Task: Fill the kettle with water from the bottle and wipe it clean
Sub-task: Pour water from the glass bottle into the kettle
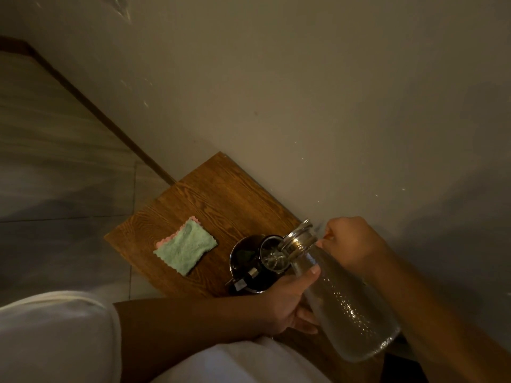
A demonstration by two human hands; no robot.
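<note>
Basically, dim scene, a pale wall [304, 92] behind and a wooden table [210, 194] pushed against it. On the table: the kettle, a cloth, and the bottle held over it.

Bottle [345, 299] is the biggest item: clear textured glass, tilted with its mouth down toward the kettle and its base up toward the camera. It looks largely full, so I'd judge it heavy, rigid and breakable, and possibly slick if the specks on the glass are condensation. Can't tell whether water is flowing.

Left hand [284, 302] is wrapped around the bottle's shoulder and lower side, thumb laid across the glass, the other fingers curled underneath. That's carrying the weight. Good place for it: the widest grippy section, close to the balance point.

Right hand [351, 244] is at the neck, fingers bunched tight, apparently on the metal flip cap [300, 230] or its clasp. Exactly what they pinch is hidden. The cap stands hinged open above the mouth.

Kettle [251, 264] sits on the table directly below the bottle mouth, small, dark and shiny metal, lid area open. Probably light while near empty, so a bump from the bottle neck could shift it.

Cloth [185, 250], green with a pink edge, lies flat just left of the kettle, not touching it. Soft, limp, pinch anywhere.

Wiping not started, by my read.
</note>
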